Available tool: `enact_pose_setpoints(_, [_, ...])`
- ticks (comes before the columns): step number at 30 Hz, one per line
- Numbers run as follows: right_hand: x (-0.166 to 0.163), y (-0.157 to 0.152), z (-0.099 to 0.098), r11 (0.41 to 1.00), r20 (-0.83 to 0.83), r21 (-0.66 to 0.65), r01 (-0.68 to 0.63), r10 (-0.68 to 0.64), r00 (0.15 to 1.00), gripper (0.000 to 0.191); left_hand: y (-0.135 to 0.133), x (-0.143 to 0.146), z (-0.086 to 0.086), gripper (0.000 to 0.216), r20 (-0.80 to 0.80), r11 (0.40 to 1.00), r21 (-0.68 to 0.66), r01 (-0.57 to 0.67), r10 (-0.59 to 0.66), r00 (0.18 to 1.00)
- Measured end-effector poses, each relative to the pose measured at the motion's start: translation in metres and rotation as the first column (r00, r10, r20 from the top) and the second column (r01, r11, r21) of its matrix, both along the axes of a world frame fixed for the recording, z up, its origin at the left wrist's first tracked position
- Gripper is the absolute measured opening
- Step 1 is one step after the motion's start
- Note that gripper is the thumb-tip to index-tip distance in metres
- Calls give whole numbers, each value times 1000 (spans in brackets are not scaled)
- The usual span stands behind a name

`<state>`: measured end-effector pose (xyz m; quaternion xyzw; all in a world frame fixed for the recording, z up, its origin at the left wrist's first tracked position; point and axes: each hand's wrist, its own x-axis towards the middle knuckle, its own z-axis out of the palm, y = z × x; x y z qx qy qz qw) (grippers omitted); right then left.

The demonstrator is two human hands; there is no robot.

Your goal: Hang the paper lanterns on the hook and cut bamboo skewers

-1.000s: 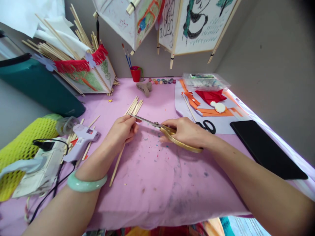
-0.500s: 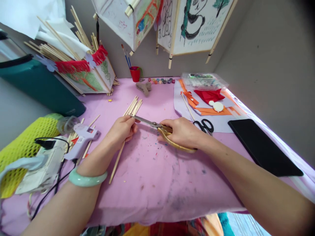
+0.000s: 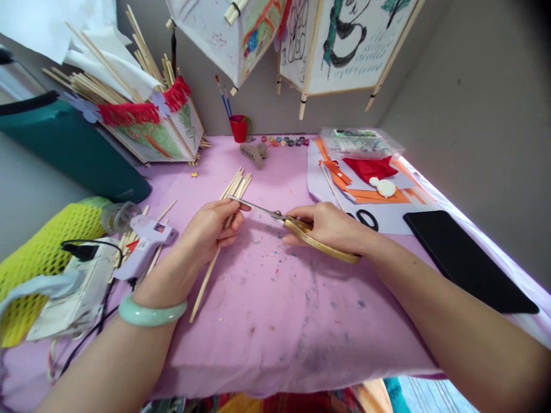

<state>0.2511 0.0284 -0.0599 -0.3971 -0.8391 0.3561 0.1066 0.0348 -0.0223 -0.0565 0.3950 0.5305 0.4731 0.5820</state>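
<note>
My left hand (image 3: 215, 229), with a pale green bangle at the wrist, is closed on a thin wooden stick (image 3: 205, 289) that slants down toward the table's front. Beyond the fingers lie several more wooden sticks (image 3: 237, 182), partly hidden by the hand. My right hand (image 3: 329, 226) grips gold-handled scissors (image 3: 321, 244). Their blades reach left, and the tips touch or nearly touch my left thumb and index finger. Whether the blades lie around the stick cannot be made out there.
A lilac glue gun (image 3: 144, 241), a white power strip (image 3: 77, 287) and a teal bottle (image 3: 73, 149) stand left. Right are black-handled scissors (image 3: 368, 219), a black tablet-like slab (image 3: 467, 258) and orange paper (image 3: 379, 196). Paper lanterns (image 3: 344, 51) hang above the pink cloth (image 3: 275, 332).
The view has shifted slightly. My right hand and the gold-handled scissors have moved a little right, with the scissors turned a bit. My left hand keeps its hold on the stick.
</note>
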Motion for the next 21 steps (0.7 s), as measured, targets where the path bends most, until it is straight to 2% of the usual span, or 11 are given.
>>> enact_pose_setpoints(7, [-2, -4, 5, 1000, 36, 22, 9, -10, 999, 38, 2, 12, -3, 6, -227, 984, -10, -178, 171, 959])
enact_pose_setpoints(11, [-2, -4, 6, 1000, 42, 26, 11, -13, 999, 40, 2, 10, -5, 6, -305, 983, 27, -181, 180, 935])
enact_pose_setpoints(21, [0, 0, 2, 1000, 2, -2, -3, 3, 1000, 41, -1, -1, 1, 8, 4, 999, -1, -45, 45, 999])
